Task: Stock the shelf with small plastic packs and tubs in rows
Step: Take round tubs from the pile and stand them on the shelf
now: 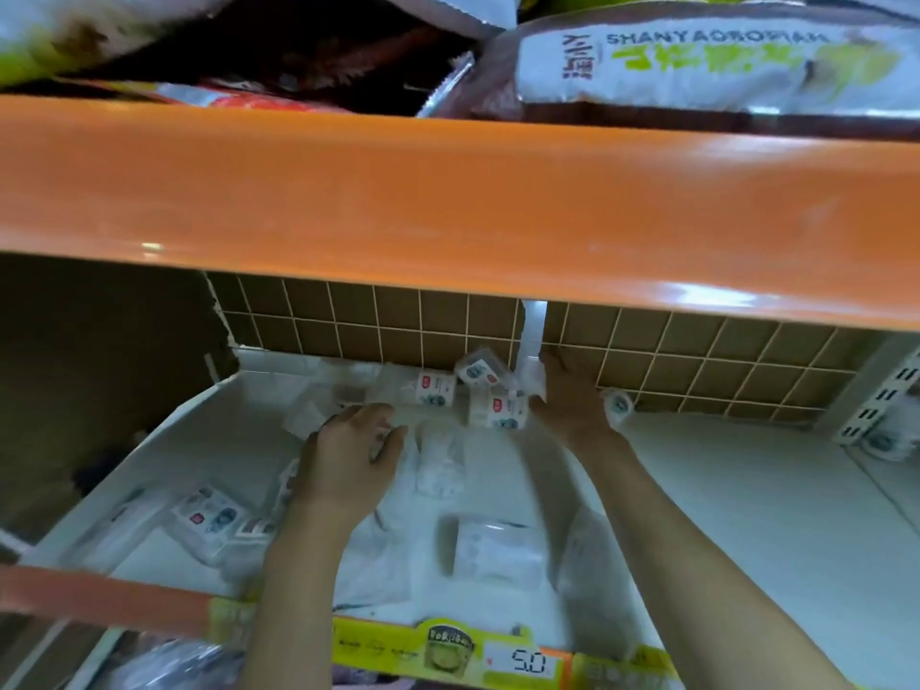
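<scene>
The orange beam [448, 201] hung low over the white shelf [722, 490], whose right half lay open, while scattered packs [490, 547] crowded the left and middle and small tubs [490, 395] blocked the back edge.

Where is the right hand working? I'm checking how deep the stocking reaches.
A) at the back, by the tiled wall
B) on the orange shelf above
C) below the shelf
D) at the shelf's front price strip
A: the right hand is at the small packs against the tiled wall.
</scene>
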Demonstrator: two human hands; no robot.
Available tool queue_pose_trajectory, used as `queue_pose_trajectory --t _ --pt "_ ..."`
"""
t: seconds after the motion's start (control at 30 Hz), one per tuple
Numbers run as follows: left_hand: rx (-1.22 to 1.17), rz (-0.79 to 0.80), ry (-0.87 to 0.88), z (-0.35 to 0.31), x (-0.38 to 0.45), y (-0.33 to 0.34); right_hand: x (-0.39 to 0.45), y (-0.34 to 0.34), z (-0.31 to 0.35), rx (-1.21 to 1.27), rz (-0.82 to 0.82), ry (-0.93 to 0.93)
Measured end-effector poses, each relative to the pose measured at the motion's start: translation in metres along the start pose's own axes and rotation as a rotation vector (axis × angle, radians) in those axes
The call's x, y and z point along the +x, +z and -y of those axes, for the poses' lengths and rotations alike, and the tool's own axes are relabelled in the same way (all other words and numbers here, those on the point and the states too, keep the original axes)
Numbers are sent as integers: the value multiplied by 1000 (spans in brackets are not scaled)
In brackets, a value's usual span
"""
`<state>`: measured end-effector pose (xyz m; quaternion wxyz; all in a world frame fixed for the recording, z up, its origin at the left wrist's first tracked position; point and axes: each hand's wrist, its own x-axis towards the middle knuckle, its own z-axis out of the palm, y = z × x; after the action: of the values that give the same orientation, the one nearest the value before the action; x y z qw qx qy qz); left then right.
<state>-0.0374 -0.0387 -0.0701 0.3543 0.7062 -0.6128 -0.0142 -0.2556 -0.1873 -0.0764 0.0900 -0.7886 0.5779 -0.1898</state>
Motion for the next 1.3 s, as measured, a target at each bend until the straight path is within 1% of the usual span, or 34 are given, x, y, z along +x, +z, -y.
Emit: queue_pose_trajectory --t 0.1,0.23,0.3,0.37,0.43,0.5,0.67,0.77,0.87,1.0,1.2,1.3 --pt "9 -6 -2 4 3 -8 9 4 -2 -141 -5 -16" --pt "24 5 -11 10 7 -10 12 8 -2 -268 -68 -21" --pt "37 3 4 9 8 -7 12 5 -1 -304 -83 -8" --pt "58 34 29 4 10 -2 8 0 -5 -305 -52 3" --pt "75 91 40 -5 14 5 -1 -7 -13 -269 -8 6" --pt "96 144 60 -16 23 15 -16 -16 -23 -177 -19 4" --pt "168 253 155 -49 71 43 -64 -34 -37 32 -159 21" --pt "239 294 215 -59 100 61 -88 -38 -43 125 -205 1" --pt "319 340 200 -68 115 72 -111 -39 -53 185 -257 -10" --pt "335 330 122 -76 118 79 -130 -41 -62 189 -329 14" --pt "281 291 58 -84 101 82 -142 -37 -66 196 -370 16" --pt "208 307 74 -85 94 83 -148 -34 -69 219 -397 35"
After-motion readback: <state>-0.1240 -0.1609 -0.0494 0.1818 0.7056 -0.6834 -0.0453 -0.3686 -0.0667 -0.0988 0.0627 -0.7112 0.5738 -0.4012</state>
